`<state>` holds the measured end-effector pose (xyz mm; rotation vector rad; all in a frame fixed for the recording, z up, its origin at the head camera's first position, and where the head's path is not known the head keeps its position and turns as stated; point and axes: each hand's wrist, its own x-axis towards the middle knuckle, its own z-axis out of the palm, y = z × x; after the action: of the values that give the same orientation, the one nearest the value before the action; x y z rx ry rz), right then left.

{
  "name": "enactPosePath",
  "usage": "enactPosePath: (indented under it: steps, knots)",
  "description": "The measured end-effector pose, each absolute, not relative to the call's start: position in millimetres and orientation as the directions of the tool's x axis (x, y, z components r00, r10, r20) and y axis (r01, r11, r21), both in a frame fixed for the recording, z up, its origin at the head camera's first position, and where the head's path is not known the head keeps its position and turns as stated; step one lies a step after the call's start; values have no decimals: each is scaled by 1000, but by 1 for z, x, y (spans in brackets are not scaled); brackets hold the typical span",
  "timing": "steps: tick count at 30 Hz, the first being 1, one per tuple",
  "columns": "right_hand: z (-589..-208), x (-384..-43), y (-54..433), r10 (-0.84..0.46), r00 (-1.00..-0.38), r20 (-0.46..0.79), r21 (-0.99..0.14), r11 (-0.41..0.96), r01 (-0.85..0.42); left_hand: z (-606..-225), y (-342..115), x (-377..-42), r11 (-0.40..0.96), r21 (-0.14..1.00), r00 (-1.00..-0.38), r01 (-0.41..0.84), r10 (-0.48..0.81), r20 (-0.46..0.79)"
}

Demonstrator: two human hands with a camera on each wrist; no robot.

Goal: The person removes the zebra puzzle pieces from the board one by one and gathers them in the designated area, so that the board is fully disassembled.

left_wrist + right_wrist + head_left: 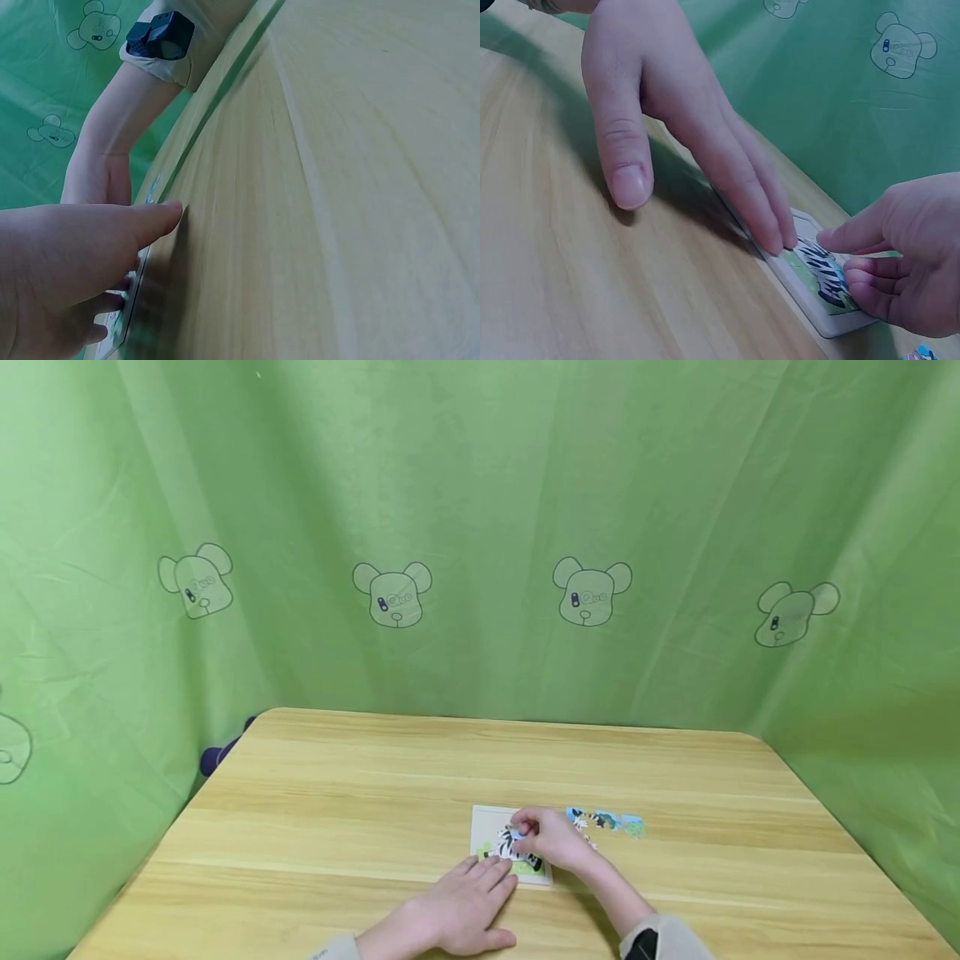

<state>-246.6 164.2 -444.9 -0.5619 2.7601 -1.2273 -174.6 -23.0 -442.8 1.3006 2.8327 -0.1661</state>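
Observation:
A small jigsaw puzzle in a white frame (483, 818) lies on the table, its zebra picture partly assembled on a green ground. My left hand (468, 897) rests on the frame's near edge, fingers extended and thumb out to the side. At the zebra's upper right, my right hand (551, 839) pinches a small puzzle piece with a blue patch between thumb and fingers, mostly hidden by them. In the right wrist view the zebra section (821, 274) shows between both hands. Loose puzzle pieces (609, 820) lie right of the frame.
The wooden table (337, 777) extends around the frame. Green curtains (480, 468) printed with bear heads hang behind it and at both sides. A dark purple object (212, 760) shows past the table's left edge.

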Motion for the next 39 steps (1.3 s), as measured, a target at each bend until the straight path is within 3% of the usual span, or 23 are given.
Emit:
enactPosePath:
  steps: [7, 23, 28, 35, 39]
  knots:
    - [-447, -247, 158, -341, -936, 85, -632, 708, -315, -444, -22, -174, 645, -96, -651, 758, 757, -52]
    - [-445, -247, 153, -334, -941, 47, -635, 718, -286, -445, -21, -175, 655, -82, -660, 751, 748, -75]
    - [-448, -246, 154, -330, -941, 69, -682, 673, -286, -444, -22, -175, 656, -76, -661, 751, 746, -86]
    - [-452, -243, 160, -313, -931, 190, -796, 506, -333, -444, -21, -175, 652, -93, -658, 752, 749, -74]
    - [-453, -245, 162, -261, -954, 149, -835, 484, -263, -445, -21, -175, 652, -96, -659, 752, 749, -76]
